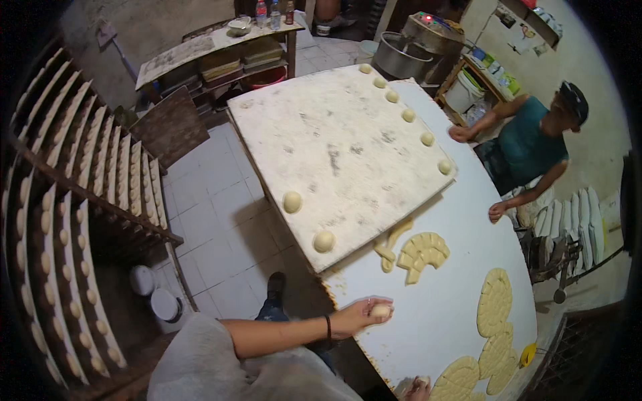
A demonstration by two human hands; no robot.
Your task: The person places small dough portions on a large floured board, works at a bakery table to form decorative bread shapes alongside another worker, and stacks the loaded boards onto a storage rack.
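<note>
My left hand (361,319), with a dark band at the wrist, is over the near edge of the white table. Its fingers curl round a pale dough ball (380,312). At the lower edge of the picture my right hand (418,389) is partly cut off, its fingers bent over a pale piece of dough. Close to it lie flat dough rounds scored into pieces (456,379). Beyond my left hand is a partly used cut dough round (424,254) with loose strips. Dough balls (324,241) sit along two edges of a floured board (334,154).
The board overlaps the white table (461,234). A co-worker (535,147) stands across it, hands at its far edge. Racks (87,167) with trays of shaped dough fill the left. A metal mixer bowl (401,55) stands behind. White buckets (164,305) are on the floor. A yellow tool (528,355) lies at right.
</note>
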